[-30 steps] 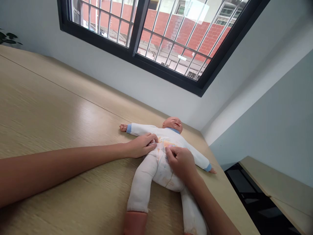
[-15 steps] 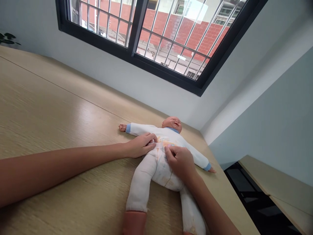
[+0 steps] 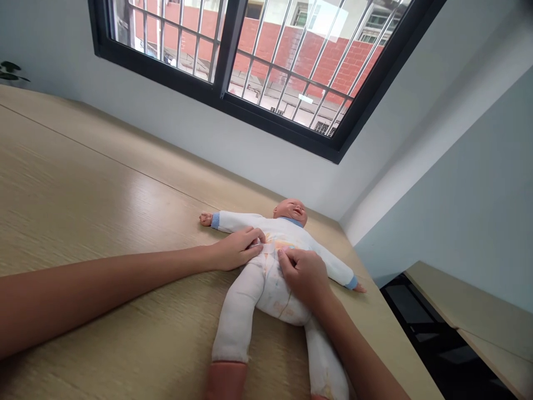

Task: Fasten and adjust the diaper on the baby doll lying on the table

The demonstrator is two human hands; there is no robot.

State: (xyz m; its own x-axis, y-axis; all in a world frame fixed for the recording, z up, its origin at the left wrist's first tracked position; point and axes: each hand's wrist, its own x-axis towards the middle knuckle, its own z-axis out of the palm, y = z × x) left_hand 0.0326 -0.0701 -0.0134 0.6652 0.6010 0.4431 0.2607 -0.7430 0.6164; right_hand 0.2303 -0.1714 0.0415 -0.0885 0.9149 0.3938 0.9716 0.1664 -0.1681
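A baby doll [image 3: 237, 316] lies on its back with its arms spread, dressed in white cloth with blue cuffs and collar. Around its hips is a white diaper [image 3: 275, 291] with faint coloured prints. My left hand [image 3: 239, 248] is closed at the diaper's waist on the left side, its thumb and fingers gripping the edge. On the other side my right hand [image 3: 306, 275] pinches the front of the waistband, thumb and index finger together. A pale tape strip shows between the two hands. My right hand hides part of the doll's hip.
The doll rests on a light wooden table [image 3: 104, 222] with a seam along its far side. Behind it are a wall and a barred window [image 3: 287, 72]. A lower wooden surface with a black glossy front [image 3: 433, 333] stands at the right. Plant leaves [image 3: 10, 69] show at far left.
The whole view has shifted slightly, so everything sits a little further left. Both hands keep their hold at the diaper's waist, with barely any movement relative to the doll.
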